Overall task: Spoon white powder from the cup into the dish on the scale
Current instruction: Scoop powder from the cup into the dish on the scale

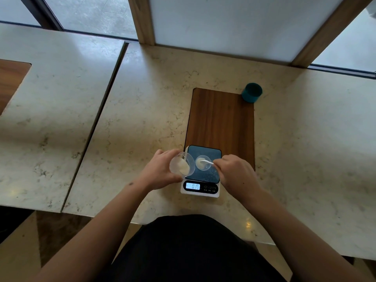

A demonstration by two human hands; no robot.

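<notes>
A small digital scale (211,176) with a dark platform and a lit display sits at the near end of a wooden inlay. On its platform rests a small clear dish (200,166) holding some white powder. My left hand (160,169) grips a clear plastic cup (181,164), tilted toward the dish at the scale's left edge, with white powder inside. My right hand (236,171) pinches a white spoon (207,162) whose bowl lies over the dish.
The scale stands on a marble counter (142,123) with a brown wooden inlay (221,119). A teal cup (251,92) stands at the inlay's far right corner. A seam separates a second counter slab on the left. Window frames run along the back.
</notes>
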